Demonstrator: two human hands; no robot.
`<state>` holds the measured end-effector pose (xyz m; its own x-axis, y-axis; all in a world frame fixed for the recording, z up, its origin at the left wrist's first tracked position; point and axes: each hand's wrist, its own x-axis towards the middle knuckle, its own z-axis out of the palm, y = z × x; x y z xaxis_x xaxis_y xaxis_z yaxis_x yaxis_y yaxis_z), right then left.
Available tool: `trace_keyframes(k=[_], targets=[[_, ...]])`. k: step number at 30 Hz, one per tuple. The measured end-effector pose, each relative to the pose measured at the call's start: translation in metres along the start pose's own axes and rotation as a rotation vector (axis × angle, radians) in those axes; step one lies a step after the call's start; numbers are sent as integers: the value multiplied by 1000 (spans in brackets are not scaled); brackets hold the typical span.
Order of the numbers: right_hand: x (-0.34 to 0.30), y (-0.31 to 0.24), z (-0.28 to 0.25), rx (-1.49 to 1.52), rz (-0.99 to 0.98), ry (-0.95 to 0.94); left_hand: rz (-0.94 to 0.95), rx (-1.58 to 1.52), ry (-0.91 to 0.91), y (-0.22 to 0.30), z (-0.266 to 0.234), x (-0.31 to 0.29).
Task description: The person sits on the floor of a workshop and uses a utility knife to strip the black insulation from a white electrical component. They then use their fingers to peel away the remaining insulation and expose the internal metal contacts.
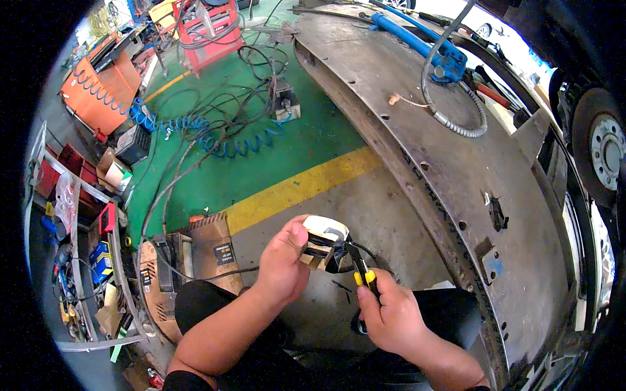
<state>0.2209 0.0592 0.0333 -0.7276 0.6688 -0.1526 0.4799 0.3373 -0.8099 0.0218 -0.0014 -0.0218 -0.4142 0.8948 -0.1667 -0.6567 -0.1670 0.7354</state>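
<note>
My left hand (282,262) is closed round a small housing with a white rounded top (325,227) and dark and tan parts beneath; its exact kind I cannot make out. My right hand (392,314) grips pliers with yellow and black handles (365,279). Their dark jaws reach up to the right side of the housing, where black pieces meet; whether they bite on anything is too small to tell. A black cable (244,270) runs behind my left wrist, and another dark loop shows just right of the jaws. Both hands are held above my knees.
A large steel platform (417,124) curves along my right, bearing a blue hydraulic cylinder (417,42) with a hose. A wheel hub with brake disc (603,150) stands far right. Cardboard (208,244) lies left of my knees, beside a tool-filled rack (91,326). Tangled cables and blue coiled hose (244,146) cover green floor.
</note>
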Motion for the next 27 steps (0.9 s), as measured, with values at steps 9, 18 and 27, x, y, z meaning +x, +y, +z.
trace_keyframes(k=[9,18,27], targets=[[2,-14,2,-96,153,-77,3,14,-14,-10,3,-3],[0,-13,8,-230,113,-72,14,-82,87,-18,11,-3],[0,-8,2,-205,90,-119,16,27,15,-7,4,6]])
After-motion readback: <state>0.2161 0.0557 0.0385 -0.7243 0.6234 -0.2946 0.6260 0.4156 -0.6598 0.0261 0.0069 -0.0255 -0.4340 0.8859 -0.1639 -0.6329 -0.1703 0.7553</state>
